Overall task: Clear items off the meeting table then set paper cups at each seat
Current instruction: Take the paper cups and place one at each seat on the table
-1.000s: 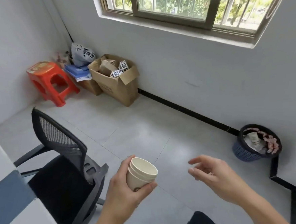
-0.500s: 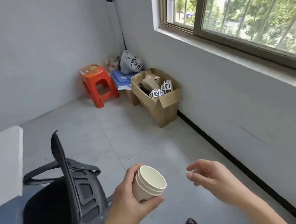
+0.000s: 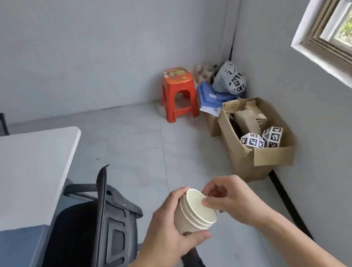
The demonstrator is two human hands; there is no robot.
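Note:
A small stack of nested cream paper cups (image 3: 194,212) is held low in the middle of the view. My left hand (image 3: 167,232) wraps around the stack from the left and below. My right hand (image 3: 229,198) pinches the rim of the top cup with thumb and fingertips. The white and grey-blue meeting table (image 3: 25,164) fills the left side, with its bare corner toward the room's far wall.
A black mesh office chair (image 3: 98,232) stands pushed against the table, just left of my hands. An orange plastic stool (image 3: 178,93), a bag and blue papers, and an open cardboard box (image 3: 256,140) with marker cubes sit along the right wall under a window.
My view has swung left, bringing the table into sight. My right hand, open and apart before, has come in and taken the rim of the top cup.

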